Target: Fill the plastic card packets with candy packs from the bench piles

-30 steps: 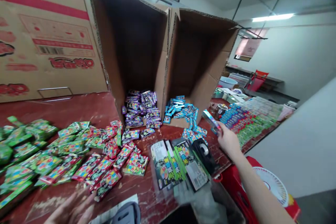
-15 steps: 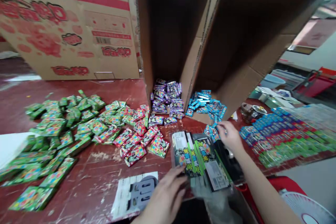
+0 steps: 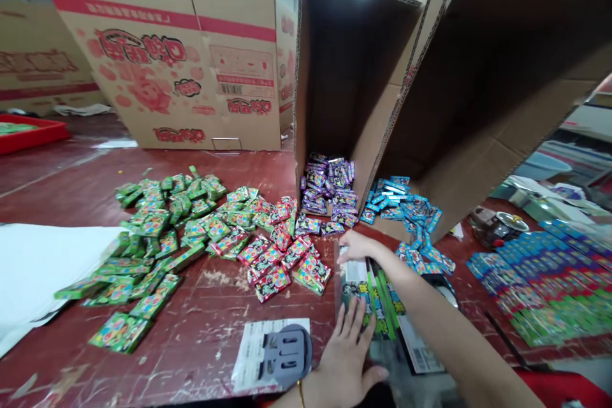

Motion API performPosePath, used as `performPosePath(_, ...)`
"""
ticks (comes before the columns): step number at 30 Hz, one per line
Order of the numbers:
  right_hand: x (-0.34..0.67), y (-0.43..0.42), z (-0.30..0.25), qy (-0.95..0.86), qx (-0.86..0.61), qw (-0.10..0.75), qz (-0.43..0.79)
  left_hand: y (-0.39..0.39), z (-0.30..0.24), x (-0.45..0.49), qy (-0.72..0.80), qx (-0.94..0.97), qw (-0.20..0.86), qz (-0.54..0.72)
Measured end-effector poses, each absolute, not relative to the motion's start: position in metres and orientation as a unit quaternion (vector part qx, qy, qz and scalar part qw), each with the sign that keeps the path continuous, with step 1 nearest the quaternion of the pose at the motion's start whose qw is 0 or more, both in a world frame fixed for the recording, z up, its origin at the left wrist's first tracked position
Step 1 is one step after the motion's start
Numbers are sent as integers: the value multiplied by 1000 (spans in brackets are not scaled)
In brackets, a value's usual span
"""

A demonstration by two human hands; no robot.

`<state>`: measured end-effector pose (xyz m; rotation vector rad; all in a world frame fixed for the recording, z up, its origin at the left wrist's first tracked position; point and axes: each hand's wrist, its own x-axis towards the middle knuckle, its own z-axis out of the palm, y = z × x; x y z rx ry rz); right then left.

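My left hand (image 3: 347, 354) lies flat with fingers spread on the near end of a clear bag of black-and-green printed cards (image 3: 377, 303) at the table's front. My right hand (image 3: 361, 247) reaches across to the bag's far left corner, fingers curled down on its edge. Just beyond lie red packets (image 3: 280, 261), purple packets (image 3: 329, 188) spilling from an upright carton (image 3: 344, 70), and blue packets (image 3: 406, 210) from a second carton (image 3: 488, 95). A wide scatter of green packets (image 3: 157, 242) covers the table's left.
A printed sheet with a grey shape (image 3: 275, 354) lies left of my left hand. White sheet (image 3: 33, 268) at far left. Neat rows of blue, red and green packets (image 3: 545, 274) at right, a metal tin (image 3: 497, 226) behind. Large printed cartons (image 3: 162, 51) stand behind on the red table (image 3: 201, 325).
The view swung left and down. My right hand, holding a blue packet a second ago, moved from the blue pile to the bag's far corner. My left hand came up onto the bag.
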<state>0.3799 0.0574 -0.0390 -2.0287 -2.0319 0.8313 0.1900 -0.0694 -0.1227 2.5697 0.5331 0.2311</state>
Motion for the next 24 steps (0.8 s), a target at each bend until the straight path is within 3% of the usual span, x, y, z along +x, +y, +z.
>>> performPosePath(4, 370, 11, 7, -681, -648, 173, 292, -56, -90, 190, 359, 880, 173, 259)
performPosePath(7, 344, -36, 28, -652, -634, 284, 304, -47, -61, 178, 370, 851, 126, 351)
performPosePath(11, 305, -77, 31, -615, -616, 393, 297, -43, -38, 151, 317, 862, 180, 352)
performPosePath(13, 292, -85, 30, -604, -643, 415, 223, -42, -31, 140, 312, 869, 214, 319)
performPosePath(17, 284, -92, 37, -677, -637, 368, 26, -40, -15, 124, 295, 899, 216, 243)
performPosePath(20, 296, -95, 44, -777, -557, 288, 58, -41, -4, 106, 298, 912, 206, 191)
performPosePath(24, 317, -101, 49, -776, -560, 286, 51, -44, 4, 64, 302, 914, 249, 111)
